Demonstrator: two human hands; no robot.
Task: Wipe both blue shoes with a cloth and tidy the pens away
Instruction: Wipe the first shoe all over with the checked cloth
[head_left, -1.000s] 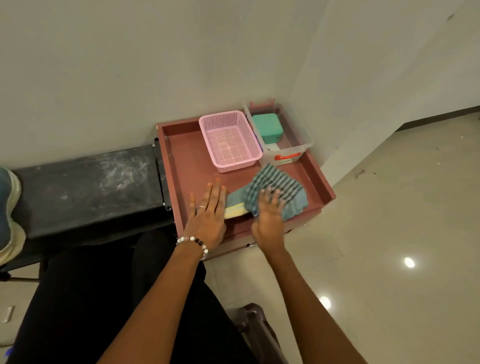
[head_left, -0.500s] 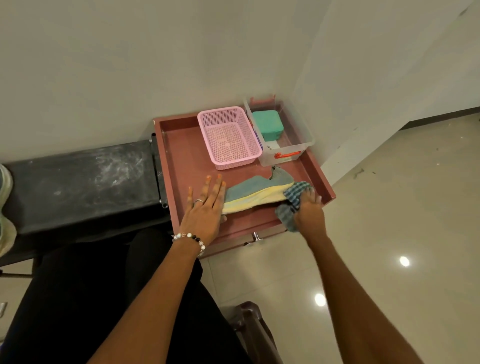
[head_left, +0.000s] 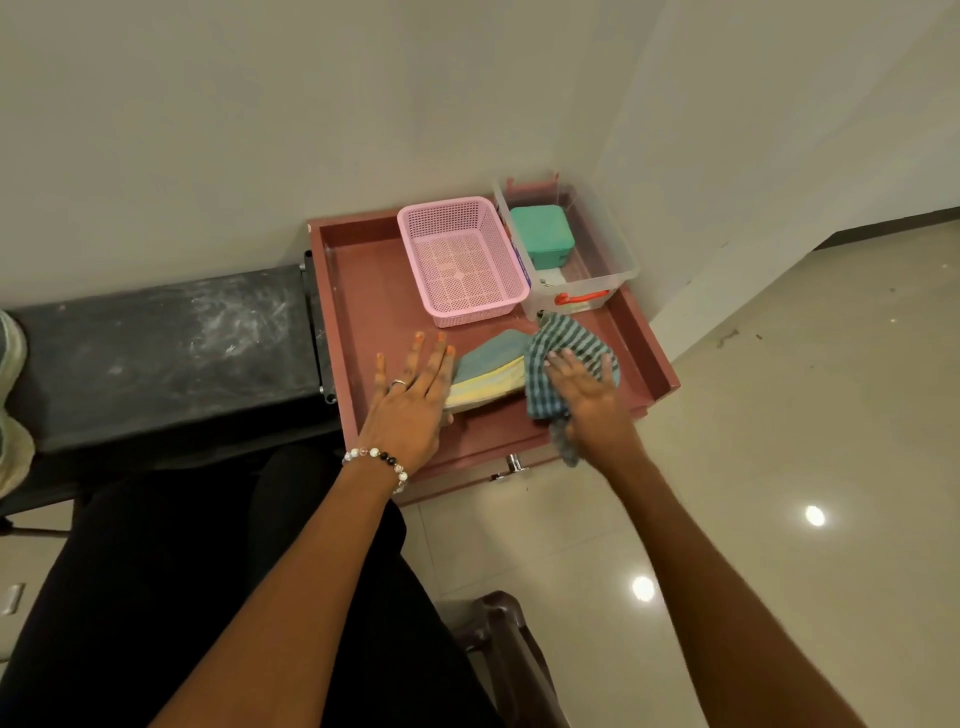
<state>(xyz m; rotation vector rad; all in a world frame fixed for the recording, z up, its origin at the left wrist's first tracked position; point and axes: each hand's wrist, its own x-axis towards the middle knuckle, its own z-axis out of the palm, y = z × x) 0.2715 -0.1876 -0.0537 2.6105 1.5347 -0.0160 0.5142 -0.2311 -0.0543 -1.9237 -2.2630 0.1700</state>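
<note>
The left hand (head_left: 415, 395) lies flat with fingers spread on the reddish tray (head_left: 358, 291), its fingertip side touching the heel end of the blue shoe (head_left: 488, 371) — the shoe lies on its side between the two hands. The right hand (head_left: 584, 400) presses a checked cloth (head_left: 561, 353) down over the shoe's other end, fingers straight. Behind them stand a pink basket (head_left: 462, 260) and a clear box (head_left: 597, 260) holding a green case (head_left: 540, 234).

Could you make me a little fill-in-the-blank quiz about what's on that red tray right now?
1. The right hand presses a checked ____ onto the blue shoe.
2. The left hand wears a ring and a beaded ____.
3. The empty basket on the tray is ____ in colour.

Missing words: cloth; bracelet; pink
</note>
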